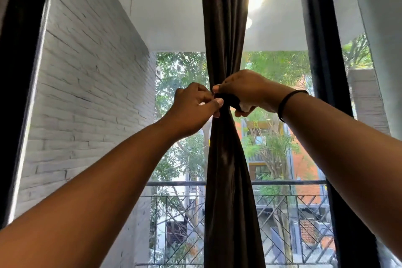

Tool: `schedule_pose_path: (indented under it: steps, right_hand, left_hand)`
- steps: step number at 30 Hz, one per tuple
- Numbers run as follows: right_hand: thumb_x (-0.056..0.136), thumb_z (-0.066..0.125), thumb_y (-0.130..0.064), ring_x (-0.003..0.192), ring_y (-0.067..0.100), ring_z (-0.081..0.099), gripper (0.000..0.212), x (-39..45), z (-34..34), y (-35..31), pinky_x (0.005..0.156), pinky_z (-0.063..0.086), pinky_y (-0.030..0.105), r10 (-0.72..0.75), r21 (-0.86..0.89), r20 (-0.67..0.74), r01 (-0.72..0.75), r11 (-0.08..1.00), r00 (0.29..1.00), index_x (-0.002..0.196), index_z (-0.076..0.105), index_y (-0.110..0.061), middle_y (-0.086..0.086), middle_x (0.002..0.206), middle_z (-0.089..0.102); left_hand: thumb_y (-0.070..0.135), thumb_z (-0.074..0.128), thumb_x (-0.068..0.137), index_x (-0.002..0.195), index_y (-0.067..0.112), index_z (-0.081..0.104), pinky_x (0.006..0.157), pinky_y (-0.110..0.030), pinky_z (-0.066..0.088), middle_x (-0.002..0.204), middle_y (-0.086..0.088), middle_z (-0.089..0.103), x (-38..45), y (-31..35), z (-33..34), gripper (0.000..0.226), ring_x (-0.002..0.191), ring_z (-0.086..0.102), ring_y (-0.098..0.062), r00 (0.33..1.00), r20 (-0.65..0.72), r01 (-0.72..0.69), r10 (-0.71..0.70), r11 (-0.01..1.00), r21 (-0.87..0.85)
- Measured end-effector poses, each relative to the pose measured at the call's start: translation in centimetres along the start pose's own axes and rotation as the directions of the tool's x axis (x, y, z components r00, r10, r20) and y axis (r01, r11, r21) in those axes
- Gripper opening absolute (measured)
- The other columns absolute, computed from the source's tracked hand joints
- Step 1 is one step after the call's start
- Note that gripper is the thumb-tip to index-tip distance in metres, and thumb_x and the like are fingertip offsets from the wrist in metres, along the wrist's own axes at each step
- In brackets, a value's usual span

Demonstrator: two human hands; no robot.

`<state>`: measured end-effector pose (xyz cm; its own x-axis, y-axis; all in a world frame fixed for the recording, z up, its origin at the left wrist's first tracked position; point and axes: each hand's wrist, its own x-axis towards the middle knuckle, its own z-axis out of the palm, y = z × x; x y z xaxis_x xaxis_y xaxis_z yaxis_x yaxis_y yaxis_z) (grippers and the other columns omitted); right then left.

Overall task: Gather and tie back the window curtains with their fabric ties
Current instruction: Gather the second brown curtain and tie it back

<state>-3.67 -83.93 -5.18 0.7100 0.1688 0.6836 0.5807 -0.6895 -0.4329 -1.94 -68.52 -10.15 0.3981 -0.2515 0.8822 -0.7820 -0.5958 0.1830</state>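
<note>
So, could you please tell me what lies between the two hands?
In the head view, the gathered dark curtain with its fabric tie lies between the left hand and right hand.

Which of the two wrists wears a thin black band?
The right wrist: a thin black band circles it, while the left wrist is bare.

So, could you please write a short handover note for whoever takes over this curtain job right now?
Left hand: pinches the tie at the curtain's left edge.
Right hand: grips the dark fabric tie wrapped round the curtain's waist.
Dark curtain: hangs mid-window, already gathered into one narrow bundle.
Done: gathering, tie wrapped round.
Left: fasten the tie, since it looks unsecured, then release. A pale curtain hangs at the right edge.
</note>
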Motion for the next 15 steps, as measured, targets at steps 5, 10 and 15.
schedule_pose_path:
  steps: [5, 10, 15]
  right_hand:
    - [0.093, 0.053, -0.040, 0.045, 0.021, 0.059, 0.036, -1.0, 0.0, 1.5, 0.046, 0.051, 0.027, -0.054, 0.121, -0.046, 0.059, 0.991, 0.998, 0.080, 0.065, -0.008, 0.008, 0.065, 0.063]
    - [0.095, 0.033, -0.028, 0.056, 0.028, 0.057, 0.032, -1.5, -0.1, 3.9, 0.054, 0.051, 0.032, -0.076, 0.471, 0.029, 0.054, 0.881, 0.997, 0.096, 0.058, -0.007, 0.009, 0.102, 0.065]
    - [0.089, 0.049, 0.001, 0.044, 0.020, 0.054, 0.018, -1.1, 0.5, 5.0, 0.043, 0.049, 0.025, -0.125, 0.436, -0.051, 0.135, 0.890, 0.991, 0.085, 0.060, -0.013, 0.005, 0.069, 0.058]
  left_hand:
    - [0.017, 0.053, 0.095, 0.085, -0.001, 0.072, 0.079, -0.019, 0.045, 0.084, 0.005, 0.069, -0.5, -0.8, 1.4, 0.028, 0.082, 0.063, 0.000, 0.992, -0.103, 0.014, -0.076, 0.865, -0.502]
    - [0.019, 0.052, 0.095, 0.090, 0.012, 0.071, 0.095, -0.042, 0.048, 0.100, -0.001, 0.072, -0.1, -1.2, 2.9, 0.021, 0.106, 0.063, -0.016, 0.975, -0.096, 0.071, -0.201, 0.688, -0.723]
    - [0.006, 0.057, 0.069, 0.114, 0.009, 0.062, 0.070, -0.020, 0.053, 0.098, -0.004, 0.066, 0.3, -0.8, 3.7, 0.045, 0.082, 0.064, -0.003, 0.985, -0.030, 0.086, -0.169, 0.636, -0.767]
